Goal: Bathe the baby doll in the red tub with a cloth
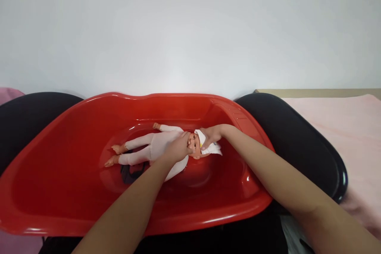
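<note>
A baby doll (163, 143) in a white top and white leggings lies on its back in a red baby bathtub (59, 166), head to the right, feet bare. My left hand (178, 147) is closed around the doll's neck and chin, covering part of its chest. At the crown, my right hand (211, 135) grips a white cap (212, 150) with a small yellow mark, its fingers and thumb pinching the fabric over the forehead. The cap's far end sticks out past the head. Some of its edge is hidden by my fingers.
Under the doll's legs lies a dark item (127, 175), mostly hidden. Black rounded surfaces, one (297, 139) at the right and one (32, 115) at the left, flank the tub. Pale pink cloth (351, 127) spreads at far right. A white wall (190, 27) stands behind.
</note>
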`<state>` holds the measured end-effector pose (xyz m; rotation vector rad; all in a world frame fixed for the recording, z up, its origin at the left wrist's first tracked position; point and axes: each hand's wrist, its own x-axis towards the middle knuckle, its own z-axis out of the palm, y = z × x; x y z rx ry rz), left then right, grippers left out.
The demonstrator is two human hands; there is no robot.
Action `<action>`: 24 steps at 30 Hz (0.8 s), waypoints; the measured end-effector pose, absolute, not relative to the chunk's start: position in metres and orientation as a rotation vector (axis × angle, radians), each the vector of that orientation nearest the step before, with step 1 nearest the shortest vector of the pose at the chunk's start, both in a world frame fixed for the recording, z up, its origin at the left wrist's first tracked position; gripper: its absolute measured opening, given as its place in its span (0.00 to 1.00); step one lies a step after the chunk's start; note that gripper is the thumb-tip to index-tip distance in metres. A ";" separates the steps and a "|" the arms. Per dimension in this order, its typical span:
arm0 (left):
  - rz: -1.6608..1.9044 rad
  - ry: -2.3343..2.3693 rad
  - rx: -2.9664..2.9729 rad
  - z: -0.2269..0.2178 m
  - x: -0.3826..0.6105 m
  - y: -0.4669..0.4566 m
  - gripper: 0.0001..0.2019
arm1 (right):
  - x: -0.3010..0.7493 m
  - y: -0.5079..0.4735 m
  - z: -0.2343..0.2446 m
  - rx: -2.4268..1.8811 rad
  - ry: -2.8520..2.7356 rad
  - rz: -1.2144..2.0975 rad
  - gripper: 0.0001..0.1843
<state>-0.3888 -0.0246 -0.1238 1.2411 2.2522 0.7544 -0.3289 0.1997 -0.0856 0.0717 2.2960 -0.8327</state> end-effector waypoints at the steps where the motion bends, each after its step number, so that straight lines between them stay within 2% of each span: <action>1: 0.750 2.255 1.229 -0.123 -0.389 -0.025 0.09 | -0.329 0.200 -0.086 0.045 2.279 -0.859 0.43; 4: 0.748 2.252 1.196 -0.119 -0.387 -0.025 0.09 | -0.330 0.203 -0.088 0.001 2.210 -0.994 0.33; 6: 0.742 2.247 1.192 -0.117 -0.386 -0.025 0.10 | -0.330 0.204 -0.088 0.047 2.200 -1.021 0.32; 11: 0.740 2.257 1.202 -0.114 -0.385 -0.025 0.10 | -0.331 0.202 -0.087 0.034 2.215 -0.866 0.45; 12: 0.744 2.256 1.197 -0.115 -0.385 -0.025 0.10 | -0.331 0.202 -0.086 0.006 2.213 -0.881 0.43; 15: 0.749 2.248 1.180 -0.117 -0.386 -0.025 0.11 | -0.330 0.206 -0.085 0.049 2.234 -0.932 0.28; 17: 0.738 2.242 1.188 -0.118 -0.387 -0.025 0.12 | -0.329 0.206 -0.084 0.146 2.277 -0.916 0.24; 19: 0.720 2.237 1.198 -0.120 -0.389 -0.025 0.12 | -0.329 0.202 -0.083 0.182 2.292 -0.909 0.28; 22: 0.704 2.241 1.182 -0.122 -0.389 -0.024 0.12 | -0.329 0.195 -0.082 0.171 2.270 -0.836 0.45; 24: 0.723 2.242 1.180 -0.122 -0.389 -0.024 0.11 | -0.330 0.193 -0.081 0.111 2.250 -0.793 0.47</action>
